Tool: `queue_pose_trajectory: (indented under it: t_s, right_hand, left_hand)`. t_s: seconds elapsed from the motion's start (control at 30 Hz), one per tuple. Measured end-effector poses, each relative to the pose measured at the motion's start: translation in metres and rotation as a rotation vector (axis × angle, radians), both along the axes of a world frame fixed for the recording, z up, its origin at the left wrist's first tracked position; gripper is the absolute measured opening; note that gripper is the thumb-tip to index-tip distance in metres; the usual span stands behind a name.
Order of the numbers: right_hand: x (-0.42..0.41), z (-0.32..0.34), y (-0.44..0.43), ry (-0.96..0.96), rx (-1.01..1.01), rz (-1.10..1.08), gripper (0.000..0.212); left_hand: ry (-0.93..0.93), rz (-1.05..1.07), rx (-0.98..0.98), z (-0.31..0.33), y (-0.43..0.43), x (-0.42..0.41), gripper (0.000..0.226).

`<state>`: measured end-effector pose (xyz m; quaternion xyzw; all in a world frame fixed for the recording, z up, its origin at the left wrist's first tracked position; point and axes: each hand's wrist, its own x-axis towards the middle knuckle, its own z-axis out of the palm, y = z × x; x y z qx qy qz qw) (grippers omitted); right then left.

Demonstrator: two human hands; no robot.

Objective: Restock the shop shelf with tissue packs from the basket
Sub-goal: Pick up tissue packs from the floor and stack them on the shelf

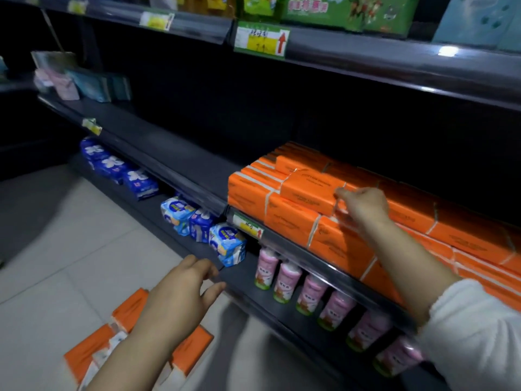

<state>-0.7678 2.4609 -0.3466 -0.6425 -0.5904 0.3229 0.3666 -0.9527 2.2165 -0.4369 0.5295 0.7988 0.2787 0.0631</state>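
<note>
Centre right, the right hand (363, 206) curls its fingers against the top tissue pack (308, 194) on the shelf (284, 238); whether it is pinching is unclear. The pack lies flat, its long axis along the shelf front and its print blurred. The left hand (180, 297) hovers relaxed and spread.

This is a shop aisle. Dark metal shelving (197, 176) runs in 3 tiers along a pale tiled floor (70, 235), and each tier's front edge carries a clear rail holding price labels: a yellow-and-green tag with a red arrow (260, 40) on the top rail, and a smaller tag (248, 225) on the middle one. The goods sit in rows of identical units: orange tissue packs (296, 215) stacked at the middle tier's front edge, blue wrapped packs (118, 167) and pink rolls (287, 280) lined along the bottom tier, and green printed packages (338, 9) on top.
</note>
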Motion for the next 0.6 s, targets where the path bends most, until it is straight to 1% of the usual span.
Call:
queue_pose_trajectory:
  t_s: [0.07,0.1,0.17,0.27,0.33,0.37,0.47,0.5,0.53,0.6]
  right_hand:
    - [-0.004,-0.003,-0.024,-0.054,0.200,0.043,0.030]
    - [-0.009,-0.009,-0.039,-0.044,0.250,0.111,0.031]
    - [-0.021,-0.030,-0.069,-0.065,0.266,0.286,0.028]
    - [-0.041,-0.082,-0.110,-0.148,0.162,0.505,0.024]
    - [-0.052,-0.119,-0.127,-0.226,0.053,0.628,0.014]
    - [-0.056,-0.135,-0.132,-0.276,0.007,0.698,0.014]
    - [-0.063,-0.168,-0.138,-0.432,-0.031,0.864,0.040]
    - [-0.065,-0.176,-0.138,-0.479,-0.051,0.902,0.044]
    - [-0.069,-0.183,-0.138,-0.505,-0.081,0.931,0.041]
    - [-0.076,-0.199,-0.134,-0.525,-0.158,0.940,0.017]
  left_hand:
    - [0.017,0.010,-0.023,0.001,-0.004,-0.006,0.020]
    - [0.026,0.021,-0.034,0.000,-0.007,-0.010,0.021]
    - [0.042,0.055,-0.065,-0.002,-0.015,-0.021,0.023]
    - [0.048,0.123,-0.131,-0.007,-0.028,-0.042,0.024]
    - [0.039,0.156,-0.172,-0.016,-0.034,-0.057,0.025]
    - [0.041,0.164,-0.202,-0.024,-0.037,-0.066,0.026]
    - [0.045,0.170,-0.387,-0.050,-0.044,-0.088,0.031]
    - [0.047,0.159,-0.457,-0.060,-0.045,-0.095,0.034]
    - [0.063,0.143,-0.527,-0.070,-0.046,-0.101,0.036]
    - [0.105,0.103,-0.644,-0.087,-0.049,-0.111,0.042]
